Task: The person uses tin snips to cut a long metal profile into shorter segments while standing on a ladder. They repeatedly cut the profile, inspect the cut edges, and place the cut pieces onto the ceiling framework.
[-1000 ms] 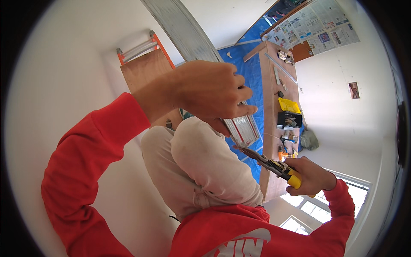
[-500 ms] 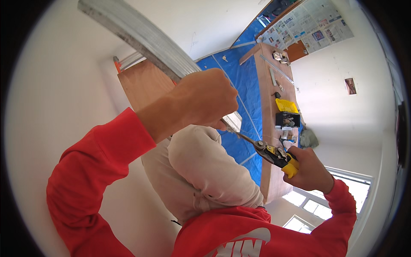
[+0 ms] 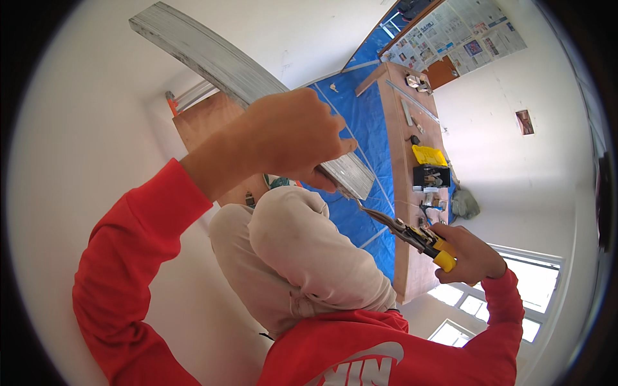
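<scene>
My left hand [image 3: 290,132] grips a long, pale silver metal channel [image 3: 199,48], which slants from the upper left down across my bent knees in light trousers [image 3: 290,238]; its fingers curl round the metal near the lower end. My right hand [image 3: 470,254] is closed on a pair of metal snips [image 3: 421,238] with yellow handles at the lower right. The blades point up-left, their tips at or very near the channel's lower end; whether they touch it I cannot tell.
A wooden workbench [image 3: 404,257] on the right holds a yellow-lidded black toolbox [image 3: 431,177], strips and small tools. Blue sheeting [image 3: 360,109] covers the floor beyond. A plywood board [image 3: 199,132] with an orange ladder [image 3: 172,103] is left; newspapers [image 3: 470,38] cover a surface at upper right.
Since a second ago the channel's upper part has swung left, then shifted slightly back right. My left hand dipped and rose a little. The snips' tips have risen toward the channel's end.
</scene>
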The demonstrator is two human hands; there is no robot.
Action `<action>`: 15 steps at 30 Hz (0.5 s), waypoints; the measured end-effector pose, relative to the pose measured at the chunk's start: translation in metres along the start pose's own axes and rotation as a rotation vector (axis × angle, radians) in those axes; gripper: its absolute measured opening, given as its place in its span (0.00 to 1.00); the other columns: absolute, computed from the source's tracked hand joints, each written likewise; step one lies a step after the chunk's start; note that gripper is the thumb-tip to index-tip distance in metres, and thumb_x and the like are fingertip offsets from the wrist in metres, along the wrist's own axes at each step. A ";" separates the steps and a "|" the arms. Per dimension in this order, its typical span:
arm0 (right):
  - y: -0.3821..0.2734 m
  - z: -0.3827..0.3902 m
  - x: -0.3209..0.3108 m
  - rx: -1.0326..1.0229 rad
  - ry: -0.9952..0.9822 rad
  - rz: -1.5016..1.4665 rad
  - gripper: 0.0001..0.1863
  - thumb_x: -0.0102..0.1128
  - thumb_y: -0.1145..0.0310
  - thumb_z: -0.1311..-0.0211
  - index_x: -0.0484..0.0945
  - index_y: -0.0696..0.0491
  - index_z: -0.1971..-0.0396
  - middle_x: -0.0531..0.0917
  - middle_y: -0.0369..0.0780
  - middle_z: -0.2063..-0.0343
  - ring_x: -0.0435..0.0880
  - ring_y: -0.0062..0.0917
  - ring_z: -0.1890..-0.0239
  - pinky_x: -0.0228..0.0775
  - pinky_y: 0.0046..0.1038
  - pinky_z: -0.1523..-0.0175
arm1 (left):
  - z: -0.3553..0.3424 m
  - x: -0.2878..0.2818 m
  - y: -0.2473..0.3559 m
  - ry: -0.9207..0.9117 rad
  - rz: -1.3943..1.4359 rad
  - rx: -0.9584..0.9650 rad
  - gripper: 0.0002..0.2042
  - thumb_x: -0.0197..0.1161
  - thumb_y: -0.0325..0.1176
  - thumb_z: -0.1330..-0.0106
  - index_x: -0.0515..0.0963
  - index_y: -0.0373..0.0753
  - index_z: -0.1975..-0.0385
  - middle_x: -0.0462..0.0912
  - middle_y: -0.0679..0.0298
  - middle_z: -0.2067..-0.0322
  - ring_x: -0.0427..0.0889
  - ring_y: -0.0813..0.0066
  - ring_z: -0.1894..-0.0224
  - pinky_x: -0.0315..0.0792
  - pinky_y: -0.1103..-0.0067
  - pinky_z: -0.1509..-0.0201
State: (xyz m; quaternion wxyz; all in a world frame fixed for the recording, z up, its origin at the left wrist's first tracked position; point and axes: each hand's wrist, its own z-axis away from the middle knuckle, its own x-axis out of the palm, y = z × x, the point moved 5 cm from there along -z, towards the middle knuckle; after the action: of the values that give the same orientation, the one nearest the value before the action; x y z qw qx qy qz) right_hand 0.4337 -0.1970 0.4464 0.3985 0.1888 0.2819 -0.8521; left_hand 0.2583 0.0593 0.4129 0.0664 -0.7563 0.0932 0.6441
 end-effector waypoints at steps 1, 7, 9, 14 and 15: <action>0.000 0.001 0.000 0.012 -0.007 -0.016 0.35 0.72 0.65 0.60 0.78 0.59 0.45 0.83 0.43 0.67 0.82 0.35 0.67 0.75 0.35 0.55 | 0.001 -0.001 0.000 0.017 0.016 0.004 0.27 0.73 0.60 0.39 0.88 0.41 0.55 0.87 0.62 0.69 0.91 0.61 0.63 0.84 0.69 0.61; -0.001 0.000 -0.003 0.028 -0.039 -0.042 0.37 0.71 0.64 0.59 0.77 0.58 0.43 0.83 0.43 0.67 0.84 0.37 0.65 0.75 0.35 0.53 | 0.000 0.002 0.004 0.016 -0.002 0.037 0.29 0.70 0.63 0.39 0.87 0.43 0.51 0.86 0.63 0.70 0.89 0.63 0.63 0.83 0.70 0.61; 0.000 0.000 -0.004 0.026 -0.032 -0.042 0.38 0.72 0.64 0.60 0.76 0.58 0.42 0.83 0.44 0.67 0.84 0.38 0.64 0.75 0.35 0.53 | -0.001 0.005 0.004 -0.039 -0.025 0.027 0.34 0.66 0.68 0.40 0.86 0.48 0.43 0.84 0.65 0.69 0.86 0.67 0.65 0.81 0.71 0.58; 0.003 -0.003 -0.006 0.003 -0.113 -0.003 0.40 0.72 0.62 0.60 0.75 0.56 0.40 0.83 0.44 0.65 0.84 0.40 0.63 0.75 0.37 0.52 | -0.001 0.002 0.007 -0.008 -0.028 0.057 0.33 0.67 0.66 0.40 0.85 0.49 0.42 0.84 0.65 0.67 0.86 0.68 0.62 0.81 0.72 0.55; 0.005 -0.003 -0.006 0.027 -0.143 0.000 0.41 0.72 0.61 0.60 0.75 0.56 0.40 0.83 0.44 0.65 0.84 0.40 0.62 0.75 0.38 0.52 | -0.002 0.001 0.008 0.005 -0.045 0.068 0.33 0.67 0.66 0.40 0.84 0.50 0.42 0.85 0.65 0.66 0.86 0.69 0.61 0.81 0.72 0.55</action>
State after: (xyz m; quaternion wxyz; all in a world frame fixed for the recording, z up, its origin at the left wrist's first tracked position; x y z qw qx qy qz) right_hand 0.4417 -0.1945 0.4455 0.4150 0.1327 0.2414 -0.8671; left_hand 0.2583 0.0515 0.4128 0.1064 -0.7571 0.0983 0.6371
